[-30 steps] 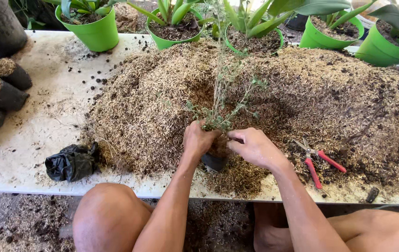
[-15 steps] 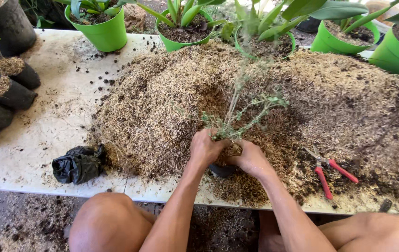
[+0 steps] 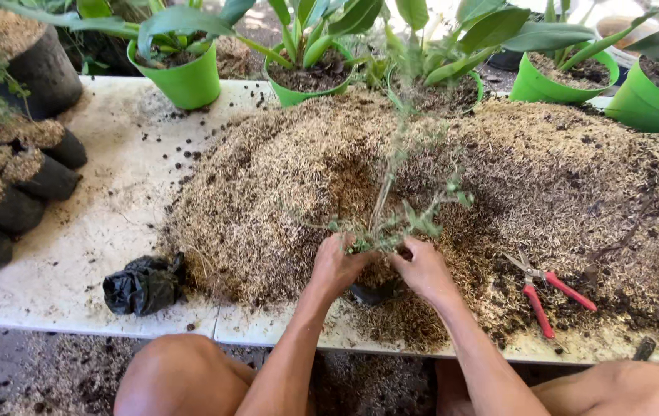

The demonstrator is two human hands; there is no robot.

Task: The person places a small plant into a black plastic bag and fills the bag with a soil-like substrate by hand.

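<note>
Pale, stained worktop (image 3: 91,231), mostly buried under a broad heap of straw-coloured husk and dark soil mix (image 3: 545,185). Row of bright green plastic pots with broad-leaved plants (image 3: 183,77) along the far edge; filled black nursery bags (image 3: 33,185) stacked at the left. My left hand (image 3: 335,266) and my right hand (image 3: 422,270) sit at the near edge of the heap, both curled around the rim of a small black grow bag (image 3: 372,293), fingers pressed into the mix at the base of a thin-stemmed seedling with small green leaves (image 3: 403,219). The seedling stands nearly upright between my hands. Red-handled pruning snips (image 3: 545,296) lie on the mix to the right, apart from my hands. A crumpled empty black plastic bag (image 3: 143,283) lies on the worktop to the left.
</note>
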